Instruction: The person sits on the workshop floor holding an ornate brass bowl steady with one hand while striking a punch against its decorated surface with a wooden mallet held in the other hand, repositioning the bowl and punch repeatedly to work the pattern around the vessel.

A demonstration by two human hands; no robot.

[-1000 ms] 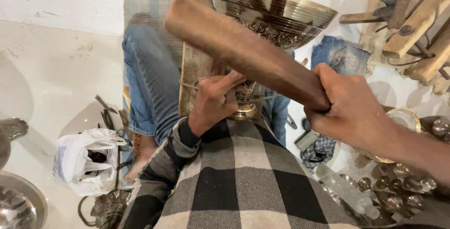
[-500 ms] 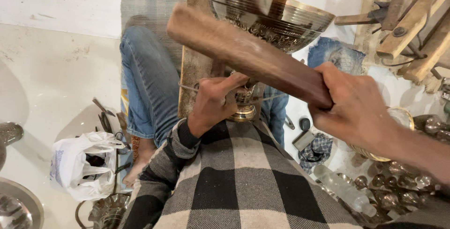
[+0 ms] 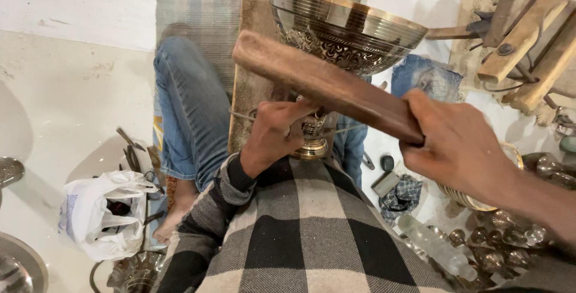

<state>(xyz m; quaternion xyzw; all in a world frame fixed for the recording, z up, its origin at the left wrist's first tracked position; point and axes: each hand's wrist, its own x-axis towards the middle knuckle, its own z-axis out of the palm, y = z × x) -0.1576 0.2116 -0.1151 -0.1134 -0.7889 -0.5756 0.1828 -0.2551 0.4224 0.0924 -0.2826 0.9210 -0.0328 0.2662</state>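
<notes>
The goblet [image 3: 345, 35] stands above the lap with the wooden block [image 3: 327, 86] in front of it, the plastic bag [image 3: 102, 212] on the floor to the left, small metal pieces [image 3: 498, 242] to the right.

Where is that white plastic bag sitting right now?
The white plastic bag lies on the floor at the lower left of the head view, beside the person's bare foot and below some dark metal tools.

one engraved metal goblet [image 3: 345, 35], one wooden block [image 3: 327, 86], one white plastic bag [image 3: 102, 212], two hands: left hand [image 3: 276, 134], right hand [image 3: 459, 146].
</notes>
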